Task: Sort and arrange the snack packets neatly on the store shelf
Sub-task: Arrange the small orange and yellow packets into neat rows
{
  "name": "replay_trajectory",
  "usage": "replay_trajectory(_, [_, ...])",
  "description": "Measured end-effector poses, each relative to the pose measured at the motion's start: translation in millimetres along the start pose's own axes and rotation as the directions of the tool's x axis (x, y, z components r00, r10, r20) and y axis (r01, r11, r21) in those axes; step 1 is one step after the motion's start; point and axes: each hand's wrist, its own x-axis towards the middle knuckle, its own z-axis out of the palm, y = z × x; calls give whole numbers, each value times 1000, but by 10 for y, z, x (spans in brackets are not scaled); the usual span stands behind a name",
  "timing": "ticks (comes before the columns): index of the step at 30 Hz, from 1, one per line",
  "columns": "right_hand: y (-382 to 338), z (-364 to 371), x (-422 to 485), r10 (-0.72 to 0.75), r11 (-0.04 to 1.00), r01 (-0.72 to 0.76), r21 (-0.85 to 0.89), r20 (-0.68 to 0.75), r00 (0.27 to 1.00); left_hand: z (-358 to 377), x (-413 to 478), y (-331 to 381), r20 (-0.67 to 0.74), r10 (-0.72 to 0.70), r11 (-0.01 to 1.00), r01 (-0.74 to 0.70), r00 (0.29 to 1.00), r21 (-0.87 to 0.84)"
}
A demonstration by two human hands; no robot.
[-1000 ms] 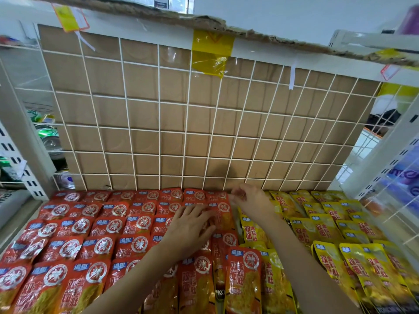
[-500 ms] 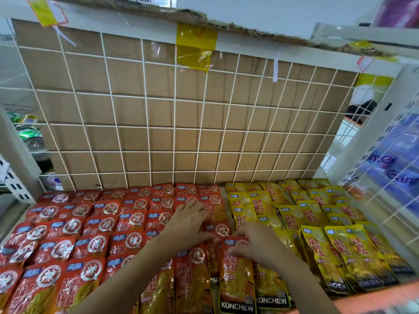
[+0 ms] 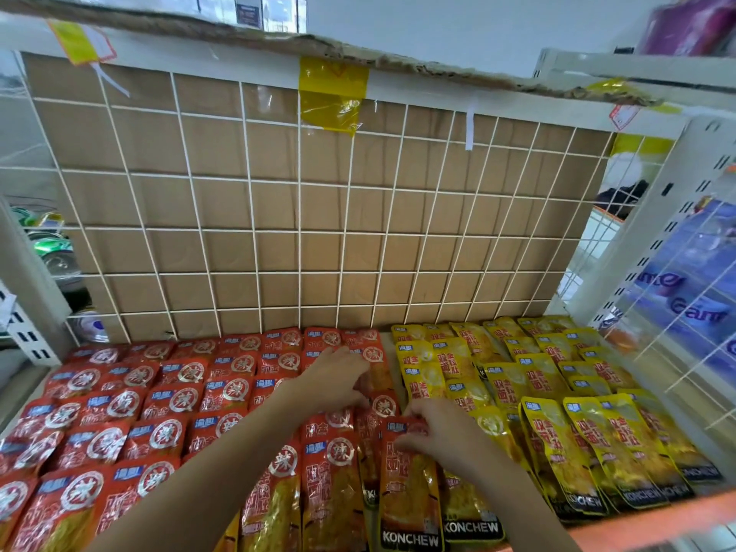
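Red snack packets (image 3: 167,408) lie in overlapping rows over the shelf's left half, and yellow snack packets (image 3: 557,376) cover the right half. My left hand (image 3: 330,382) rests with spread fingers on red packets near the border between the colours. My right hand (image 3: 434,432) pinches the top edge of one red packet (image 3: 406,488) that lies at the front, right at the border, beside a yellow KONCHEW packet (image 3: 470,511).
A white wire grid (image 3: 302,229) backed with brown cardboard closes the rear of the shelf. White uprights stand at both sides, with cans (image 3: 51,249) behind the left one and blue packs (image 3: 693,296) behind wire on the right. An orange shelf edge (image 3: 653,519) runs along the front right.
My right hand came back from the rear of the shelf to the front and took hold of a red packet's top edge. My left hand stayed on the red packets.
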Motion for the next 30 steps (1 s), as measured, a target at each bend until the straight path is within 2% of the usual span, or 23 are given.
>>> replay_trajectory(4, [15, -2, 1, -22, 1000, 22, 17, 4, 1000, 0, 63, -30, 9, 13, 999, -12, 1000, -51])
replay_trajectory(8, [42, -7, 26, -23, 999, 23, 35, 18, 1000, -24, 106, -79, -37, 18, 983, -25, 999, -182])
replay_trajectory(13, [70, -22, 94, -18, 997, 22, 76, -48, 999, -64, 219, -185, -24, -14, 959, 7, 1000, -283])
replay_trajectory(20, [78, -18, 171, -54, 998, 57, 30, -91, 994, -61, 336, -289, -19, -20, 945, 13, 1000, -326])
replay_trajectory(30, [99, 26, 377, -35, 990, 57, 131, -161, 986, -50, 347, -363, -41, -13, 920, -4, 999, -393])
